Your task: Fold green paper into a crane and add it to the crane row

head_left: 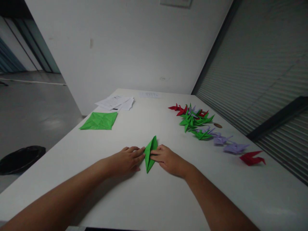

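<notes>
A green folded paper (149,157), long and narrow with a pointed tip at each end and an opened middle fold, lies on the white table between my hands. From the left, my left hand (131,159) rests with its fingers stretched out, their tips touching the paper's left edge. My right hand (166,159) is at the paper's right side, with bent fingers gripping the flap near the middle fold. The exact place of its fingertips is partly hidden by the paper.
A creased green paper sheet (99,121) lies at the table's left edge, with printed papers (115,102) behind it. Several green, red and purple paper cranes (192,120) line the right side, a red crane (251,158) nearest. A black-lined bin (22,158) stands left of the table.
</notes>
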A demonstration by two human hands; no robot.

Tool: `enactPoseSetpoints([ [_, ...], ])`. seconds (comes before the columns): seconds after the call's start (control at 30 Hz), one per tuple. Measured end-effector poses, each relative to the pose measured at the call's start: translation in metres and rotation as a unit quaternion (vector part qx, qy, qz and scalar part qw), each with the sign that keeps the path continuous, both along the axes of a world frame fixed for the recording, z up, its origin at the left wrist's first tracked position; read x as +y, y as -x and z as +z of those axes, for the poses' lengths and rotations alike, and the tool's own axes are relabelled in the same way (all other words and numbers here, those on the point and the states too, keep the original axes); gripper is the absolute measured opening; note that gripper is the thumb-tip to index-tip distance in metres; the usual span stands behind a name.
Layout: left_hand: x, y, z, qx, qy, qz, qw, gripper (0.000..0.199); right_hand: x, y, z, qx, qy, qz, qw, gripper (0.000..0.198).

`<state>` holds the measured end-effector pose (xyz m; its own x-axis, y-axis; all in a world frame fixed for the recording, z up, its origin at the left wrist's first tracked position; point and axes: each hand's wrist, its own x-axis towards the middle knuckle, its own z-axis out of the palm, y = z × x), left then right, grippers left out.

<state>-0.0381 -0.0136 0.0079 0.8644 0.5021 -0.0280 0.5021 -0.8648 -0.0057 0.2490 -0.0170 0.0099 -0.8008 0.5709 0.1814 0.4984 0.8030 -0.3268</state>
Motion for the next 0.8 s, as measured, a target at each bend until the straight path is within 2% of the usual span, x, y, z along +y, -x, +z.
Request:
enactPoseSetpoints([
  [0.17,0.004,0.0,0.002,-0.046,0.003,-0.009,0.999,0.062,-0.012,0.007,0.007,-0.035,-0.046,-0.02,0.998,0.034],
  [0.27,0.004,-0.004,0.009,-0.092,0.019,-0.013,0.995,0.048,-0.017,0.009,0.01,-0.066,-0.057,-0.038,0.995,0.03],
  [0.37,0.004,-0.008,0.015,-0.124,0.032,-0.021,0.992,0.039,-0.02,0.01,0.01,-0.082,-0.05,-0.056,0.994,0.037],
  [0.6,0.005,-0.005,0.008,-0.103,0.0,-0.054,0.993,0.047,-0.019,0.01,0.009,-0.111,-0.029,-0.056,0.992,0.044],
  [0.8,0.004,-0.002,0.006,-0.068,-0.001,-0.049,0.996,0.056,-0.018,0.009,0.01,-0.115,-0.021,-0.054,0.992,0.048],
])
